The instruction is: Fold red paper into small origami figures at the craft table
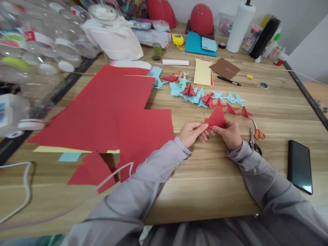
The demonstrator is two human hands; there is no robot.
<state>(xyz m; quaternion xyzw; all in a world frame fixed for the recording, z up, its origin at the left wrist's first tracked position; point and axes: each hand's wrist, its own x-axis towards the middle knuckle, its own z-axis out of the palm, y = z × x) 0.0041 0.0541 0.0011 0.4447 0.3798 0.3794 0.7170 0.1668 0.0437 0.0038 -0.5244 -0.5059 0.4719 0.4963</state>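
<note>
A folded red paper piece (216, 118) is held just above the wooden table (205, 177) between both hands. My left hand (192, 133) pinches its lower left corner. My right hand (230, 133) grips its lower right edge with curled fingers. Behind them lies a row of several finished red and light-blue folded paper shapes (205, 97). Both arms wear grey sleeves.
Large red paper sheets (112, 109) cover the left of the table. Orange-handled scissors (257, 135) and a black phone (299, 165) lie to the right. A black pen (228, 80), yellow sheet (202, 71), brown card (224, 68), paper towel roll (240, 27) and plastic bottles (38, 51) stand further back.
</note>
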